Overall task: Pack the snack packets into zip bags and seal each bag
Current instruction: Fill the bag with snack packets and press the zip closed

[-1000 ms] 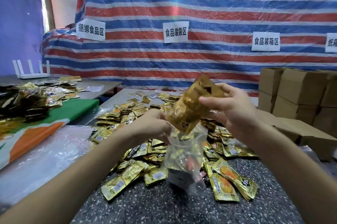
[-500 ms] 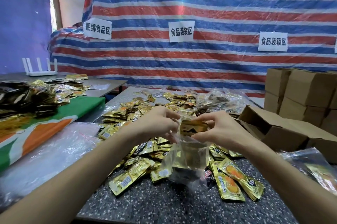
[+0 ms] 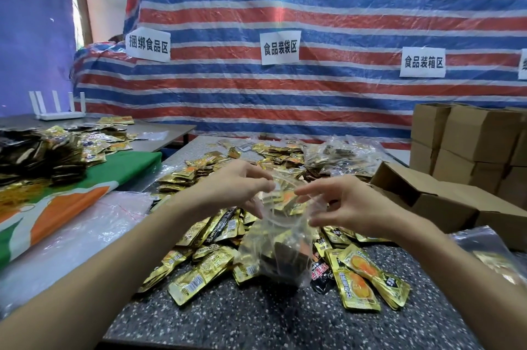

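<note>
Item: zip bag [image 3: 278, 238]; clear thin film, part-filled with gold and dark packets; hangs at centre over the near worktop [image 3: 256, 321]; whether its base rests on the surface cannot be told; mouth open, not yet sealed.

Hold: left grip [image 3: 239, 187] pinches the left rim of the mouth; right grip [image 3: 350, 207], fingers loosely spread, appears to pinch the right rim.

Stock: loose snack packets [image 3: 199, 272] heaped around and behind the bag; cardboard boxes [image 3: 427, 201] to the right.

Handling, judged: bag light, limp and slick; sags under its load; foil packets smooth and likely to slide out if tipped; best taken at the zip strip, the firmest part, at both ends, then pressed shut along its length.
</note>
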`<action>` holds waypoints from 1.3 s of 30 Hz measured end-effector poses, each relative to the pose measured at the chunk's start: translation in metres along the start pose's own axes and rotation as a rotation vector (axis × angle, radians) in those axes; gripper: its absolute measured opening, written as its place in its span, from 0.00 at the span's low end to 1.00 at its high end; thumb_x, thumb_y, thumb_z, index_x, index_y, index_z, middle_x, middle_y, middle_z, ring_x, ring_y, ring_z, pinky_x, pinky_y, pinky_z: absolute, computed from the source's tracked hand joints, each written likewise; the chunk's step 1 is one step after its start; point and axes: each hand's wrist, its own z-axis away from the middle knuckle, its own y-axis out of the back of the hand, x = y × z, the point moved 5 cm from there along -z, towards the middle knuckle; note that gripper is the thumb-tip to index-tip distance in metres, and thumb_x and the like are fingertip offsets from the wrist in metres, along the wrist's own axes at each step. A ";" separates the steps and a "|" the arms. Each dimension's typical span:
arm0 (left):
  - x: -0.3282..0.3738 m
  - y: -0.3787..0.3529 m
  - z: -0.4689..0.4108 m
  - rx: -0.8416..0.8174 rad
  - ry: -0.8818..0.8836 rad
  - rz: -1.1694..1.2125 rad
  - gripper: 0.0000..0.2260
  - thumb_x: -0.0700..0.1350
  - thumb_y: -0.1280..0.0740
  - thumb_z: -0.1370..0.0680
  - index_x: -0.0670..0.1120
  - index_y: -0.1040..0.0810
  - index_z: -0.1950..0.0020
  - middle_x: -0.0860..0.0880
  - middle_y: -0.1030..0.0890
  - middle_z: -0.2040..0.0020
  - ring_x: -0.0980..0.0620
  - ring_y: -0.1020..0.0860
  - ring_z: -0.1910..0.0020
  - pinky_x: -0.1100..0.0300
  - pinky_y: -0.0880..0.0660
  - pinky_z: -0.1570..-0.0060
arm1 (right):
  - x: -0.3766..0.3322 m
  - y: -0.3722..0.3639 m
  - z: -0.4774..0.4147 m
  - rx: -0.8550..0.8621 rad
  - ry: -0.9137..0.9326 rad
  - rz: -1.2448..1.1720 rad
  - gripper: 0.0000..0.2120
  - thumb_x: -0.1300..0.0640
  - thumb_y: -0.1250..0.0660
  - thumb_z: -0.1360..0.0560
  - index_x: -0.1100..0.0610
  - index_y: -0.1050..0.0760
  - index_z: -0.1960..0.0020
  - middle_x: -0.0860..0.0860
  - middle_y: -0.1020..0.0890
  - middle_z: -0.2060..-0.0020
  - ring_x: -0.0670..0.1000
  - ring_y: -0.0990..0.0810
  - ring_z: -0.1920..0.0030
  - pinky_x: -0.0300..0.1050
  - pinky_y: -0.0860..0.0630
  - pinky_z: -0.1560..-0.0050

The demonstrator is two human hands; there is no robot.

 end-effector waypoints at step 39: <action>-0.023 0.011 0.011 0.220 -0.203 0.115 0.03 0.44 0.23 0.29 0.49 0.12 0.56 0.51 0.13 0.61 0.56 0.16 0.62 0.68 0.24 0.62 | -0.044 -0.017 -0.025 0.254 0.086 0.307 0.21 0.38 0.29 0.29 0.47 0.20 0.40 0.44 0.20 0.40 0.45 0.25 0.37 0.55 0.29 0.33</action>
